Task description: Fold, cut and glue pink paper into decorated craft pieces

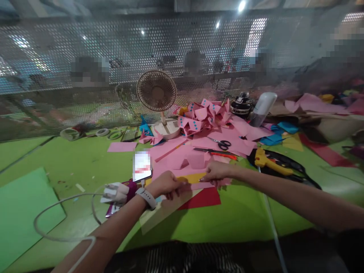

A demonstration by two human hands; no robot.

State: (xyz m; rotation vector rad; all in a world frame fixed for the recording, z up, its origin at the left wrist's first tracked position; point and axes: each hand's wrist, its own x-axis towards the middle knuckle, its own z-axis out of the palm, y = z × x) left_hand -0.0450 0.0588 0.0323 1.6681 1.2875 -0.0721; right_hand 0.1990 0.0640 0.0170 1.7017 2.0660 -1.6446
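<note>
Yellow paper [192,178] lies right of the phone [142,165], long axis sideways. I see the left hand [167,184], fingers curled, over its phone-side part, the right hand [215,172], fingers bent, at the opposite end, both equally near. Whether either grips, I can't tell.

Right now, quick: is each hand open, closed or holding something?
Left hand: fingers curled at the yellow paper; whether it grips can't be told.
Right hand: fingers curled at the same paper, further right; grip can't be told either.
</note>
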